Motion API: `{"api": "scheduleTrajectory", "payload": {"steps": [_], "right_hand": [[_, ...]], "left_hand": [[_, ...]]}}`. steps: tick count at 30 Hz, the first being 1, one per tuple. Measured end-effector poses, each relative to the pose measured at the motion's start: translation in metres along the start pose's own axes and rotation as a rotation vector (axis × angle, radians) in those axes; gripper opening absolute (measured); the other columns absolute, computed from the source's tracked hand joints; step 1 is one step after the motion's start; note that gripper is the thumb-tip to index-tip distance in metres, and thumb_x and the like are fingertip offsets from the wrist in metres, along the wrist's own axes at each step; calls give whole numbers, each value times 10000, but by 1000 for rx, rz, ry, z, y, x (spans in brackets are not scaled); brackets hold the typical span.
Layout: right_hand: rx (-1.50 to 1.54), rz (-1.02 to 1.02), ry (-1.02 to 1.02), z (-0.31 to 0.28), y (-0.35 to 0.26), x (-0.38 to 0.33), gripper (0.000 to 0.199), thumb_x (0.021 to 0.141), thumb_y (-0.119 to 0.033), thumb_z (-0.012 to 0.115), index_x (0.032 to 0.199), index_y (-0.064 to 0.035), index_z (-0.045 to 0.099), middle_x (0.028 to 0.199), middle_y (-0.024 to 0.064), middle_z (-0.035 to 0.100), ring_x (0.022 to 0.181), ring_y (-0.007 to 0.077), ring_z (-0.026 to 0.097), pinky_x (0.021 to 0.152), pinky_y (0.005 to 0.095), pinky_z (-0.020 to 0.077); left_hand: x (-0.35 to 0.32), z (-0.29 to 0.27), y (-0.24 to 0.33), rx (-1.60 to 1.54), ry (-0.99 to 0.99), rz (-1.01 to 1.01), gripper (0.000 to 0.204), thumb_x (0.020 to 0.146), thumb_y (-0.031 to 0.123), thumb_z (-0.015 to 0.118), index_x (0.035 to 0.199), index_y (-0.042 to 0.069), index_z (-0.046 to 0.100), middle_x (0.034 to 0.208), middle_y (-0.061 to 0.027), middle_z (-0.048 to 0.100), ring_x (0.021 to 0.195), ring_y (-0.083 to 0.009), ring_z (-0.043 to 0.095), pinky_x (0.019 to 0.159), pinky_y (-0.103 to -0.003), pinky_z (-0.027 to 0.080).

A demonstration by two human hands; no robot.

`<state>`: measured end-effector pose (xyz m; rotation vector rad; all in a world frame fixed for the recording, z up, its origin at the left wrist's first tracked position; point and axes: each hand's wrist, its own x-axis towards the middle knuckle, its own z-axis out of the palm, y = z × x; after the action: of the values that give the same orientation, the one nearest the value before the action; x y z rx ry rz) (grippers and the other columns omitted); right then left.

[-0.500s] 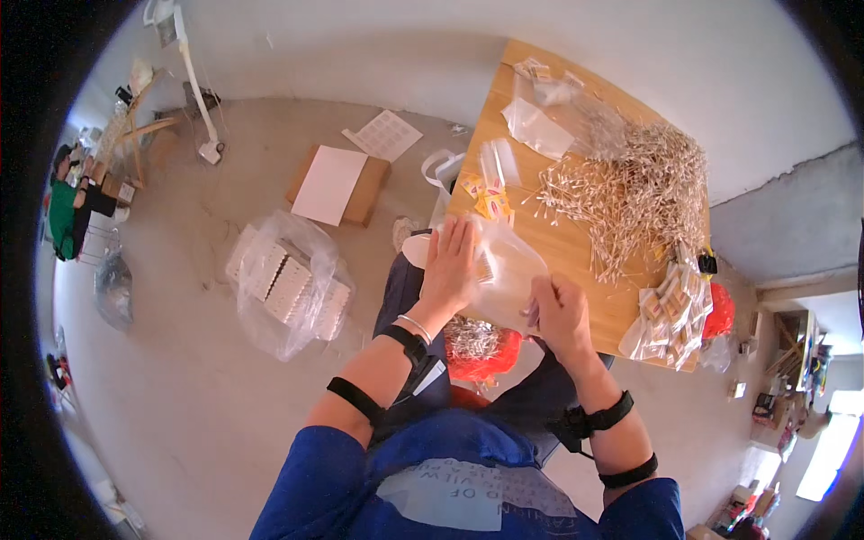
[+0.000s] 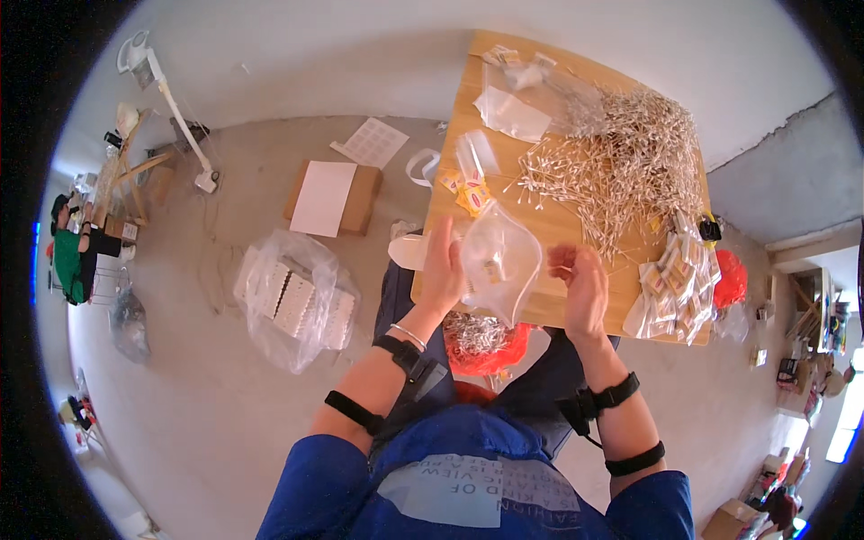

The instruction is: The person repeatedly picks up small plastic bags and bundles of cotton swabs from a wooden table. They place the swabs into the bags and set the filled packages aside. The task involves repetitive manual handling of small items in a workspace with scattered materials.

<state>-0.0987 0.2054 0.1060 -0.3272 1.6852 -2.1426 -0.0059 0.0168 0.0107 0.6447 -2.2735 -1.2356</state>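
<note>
Clear plastic bag [image 2: 500, 261]: held up at the near edge of the wooden table [image 2: 450, 153], left hand [image 2: 444, 265] closed on its left rim. Right hand [image 2: 580, 283] just beside it, fingertips pinched, apparently on something small. Pile of thin sticks [image 2: 621, 162] beyond on the table; cardboard box [image 2: 333, 196] on the concrete floor, left of the table.
</note>
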Motion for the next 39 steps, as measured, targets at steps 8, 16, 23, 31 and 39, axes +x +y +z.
{"api": "scheduleTrajectory", "payload": {"steps": [8,16,23,31,39], "right_hand": [[-258,-38,-386,18,114,23,627,975,-423,380,1430,-37,190,1460,138,286,1342,253,292,1111,360,234],[110,162,-397,42,128,15,750,977,-534,271,1487,-62,-10,1539,125,109,1401,253,165,1124,352,209],[260,315,-44,52,91,8,617,989,-410,360,1447,-13,245,1486,160,284,1361,267,281,1103,372,262],[-596,58,-46,47,-28,-35,490,838,-410,643,1037,23,528,862,160,635,801,242,632,688,359,488],[-660,55,-131,54,-27,-56,350,796,-317,674,731,8,560,586,152,605,529,288,625,524,386,491]], "left_hand": [[-19,21,-27,-546,77,46,612,852,205,622,1361,-8,357,1248,-153,523,1161,-243,508,997,-342,416],[-15,37,-40,-562,-152,-67,607,894,129,558,1420,21,274,1216,-91,535,1087,-200,536,955,-313,436],[-6,-9,-34,-440,-75,-64,558,929,263,543,1393,34,334,1178,-95,545,988,-167,570,860,-279,468],[19,-93,98,130,-215,-191,454,843,189,640,1242,42,480,843,-101,653,741,-146,614,642,-312,486],[34,-89,143,483,-171,34,313,791,86,658,1078,44,543,702,-88,637,633,-245,623,597,-334,491]]}}
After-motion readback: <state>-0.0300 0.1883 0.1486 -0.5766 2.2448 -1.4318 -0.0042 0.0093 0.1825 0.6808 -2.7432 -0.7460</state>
